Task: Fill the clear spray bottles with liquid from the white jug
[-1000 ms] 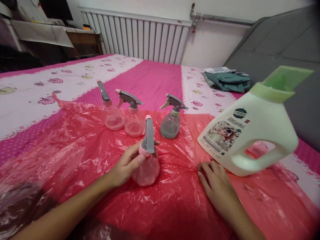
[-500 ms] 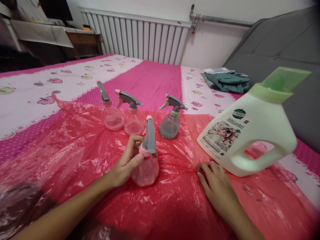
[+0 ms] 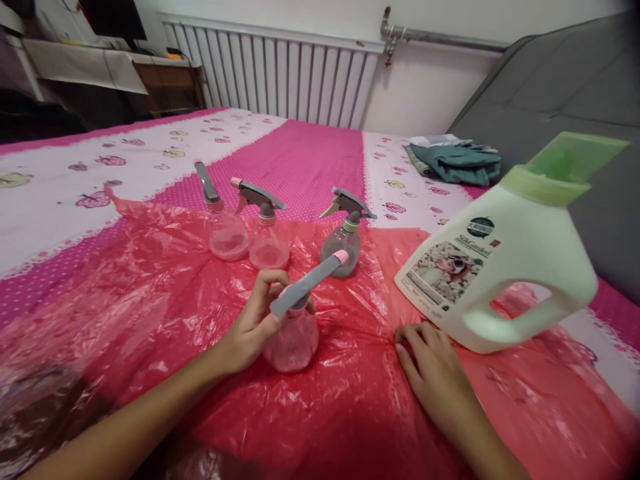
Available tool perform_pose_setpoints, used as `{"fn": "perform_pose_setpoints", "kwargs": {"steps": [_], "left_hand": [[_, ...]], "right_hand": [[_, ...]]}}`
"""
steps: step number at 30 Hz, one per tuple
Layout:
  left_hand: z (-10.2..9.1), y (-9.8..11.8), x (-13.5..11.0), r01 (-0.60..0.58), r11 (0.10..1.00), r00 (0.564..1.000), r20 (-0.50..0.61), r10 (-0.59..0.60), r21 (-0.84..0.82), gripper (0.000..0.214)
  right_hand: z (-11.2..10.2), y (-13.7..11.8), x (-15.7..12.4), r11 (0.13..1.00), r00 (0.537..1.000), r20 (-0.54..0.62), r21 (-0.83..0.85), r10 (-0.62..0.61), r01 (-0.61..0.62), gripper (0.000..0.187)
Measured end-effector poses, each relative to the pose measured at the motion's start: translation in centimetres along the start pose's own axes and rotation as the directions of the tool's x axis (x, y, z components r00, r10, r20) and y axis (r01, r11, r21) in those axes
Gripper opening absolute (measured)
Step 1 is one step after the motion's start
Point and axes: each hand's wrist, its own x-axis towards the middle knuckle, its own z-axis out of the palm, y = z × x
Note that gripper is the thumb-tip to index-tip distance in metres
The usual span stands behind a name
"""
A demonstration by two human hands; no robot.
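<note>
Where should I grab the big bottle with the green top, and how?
Probably best by the handle of the big bottle, coming from the picture's lower right. The handle forms an open loop, leaving room to wrap around it, and sits on the bottle's lower-right side. The green top sticks out at the opposite end from the base, so I'd avoid pulling there.

Curls the bare left hand [image 3: 254,327] into a grip with straightened thumb [image 3: 271,325] and arched index finger [image 3: 264,281], on a slanting bare left forearm [image 3: 150,408], and rests the bare right hand [image 3: 427,363] palm down with loosely bent fingers [image 3: 417,337].
</note>
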Motion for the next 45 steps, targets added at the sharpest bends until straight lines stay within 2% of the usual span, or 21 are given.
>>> {"fn": "perform_pose_setpoints", "kwargs": {"steps": [4, 7, 12, 14, 17, 22, 24, 28, 31, 34, 36, 39, 42, 45], "left_hand": [[-0.3, -0.1, -0.2, 0.049, 0.998, 0.998, -0.042, -0.047, 0.048, 0.053], [-0.3, -0.2, -0.2, 0.084, 0.996, 0.995, -0.049, -0.082, 0.032, 0.059], [-0.1, -0.2, 0.1, -0.011, 1.000, 1.000, -0.001, 0.011, 0.027, 0.060], [-0.1, -0.2, 0.0, -0.007, 0.998, 1.000, 0.017, 0.006, 0.054, 0.056], [-0.3, -0.3, -0.4, 0.036, 0.997, 0.999, -0.011, -0.035, 0.075, 0.046], [-0.1, -0.6, -0.4, 0.023, 0.999, 0.999, -0.022, -0.023, -0.029, 0.035], [-0.1, -0.5, -0.3, 0.037, 0.997, 0.999, -0.011, -0.038, -0.064, 0.038], [-0.4, -0.5, -0.1, 0.120, 0.993, 0.993, 0.003, -0.120, -0.010, 0.056], [-0.6, -0.7, -0.4, 0.040, 0.999, 0.999, 0.007, -0.040, -0.016, 0.059], [-0.6, -1.0, -0.7, -0.065, 0.998, 0.998, 0.001, 0.065, 0.011, 0.042], [-0.5, -1.1, -0.9, -0.092, 0.995, 0.996, -0.009, 0.092, 0.043, 0.038], [-0.4, -0.8, -0.7, -0.031, 0.998, 0.998, -0.056, 0.034, 0.056, 0.031], [-0.5, -0.3, -0.3, 0.052, 0.996, 0.997, -0.054, -0.047, 0.079, 0.046], [-0.4, -0.1, 0.0, 0.041, 0.996, 0.999, -0.023, -0.039, 0.076, 0.052]], "right_hand": [[0.1, 0.0, -0.1, 1.000, 1.000, 0.010, 0.007, 0.003, -0.003, 0.020], [0.0, -0.1, -0.1, 1.000, 1.000, 0.017, 0.008, 0.007, -0.007, 0.020], [-0.1, -0.1, -0.1, 1.000, 1.000, 0.017, 0.008, 0.012, -0.012, 0.020], [-0.1, -0.1, -0.1, 1.000, 1.000, 0.015, 0.008, 0.013, -0.013, 0.019], [0.0, -0.1, -0.1, 1.000, 1.000, 0.013, 0.007, 0.013, -0.013, 0.020], [0.0, -0.1, 0.0, 1.000, 1.000, 0.011, 0.006, 0.007, -0.008, 0.020], [0.0, -0.1, 0.0, 1.000, 1.000, 0.009, 0.003, 0.008, -0.008, 0.019], [-0.1, 0.0, 0.0, 1.000, 1.000, 0.011, 0.004, 0.004, -0.005, 0.020], [-0.1, 0.0, 0.0, 1.000, 1.000, 0.009, 0.007, 0.002, -0.002, 0.019], [0.0, 0.1, 0.0, 1.000, 1.000, 0.003, 0.008, 0.001, -0.001, 0.019], [0.1, 0.1, 0.0, 1.000, 1.000, -0.002, 0.008, -0.001, 0.001, 0.019], [0.1, 0.1, -0.1, 1.000, 1.000, -0.005, 0.008, -0.002, 0.002, 0.019], [0.1, 0.1, -0.1, 1.000, 1.000, -0.006, 0.009, -0.002, 0.002, 0.019], [0.1, 0.1, -0.1, 1.000, 1.000, -0.003, 0.012, -0.007, 0.007, 0.019]]}}
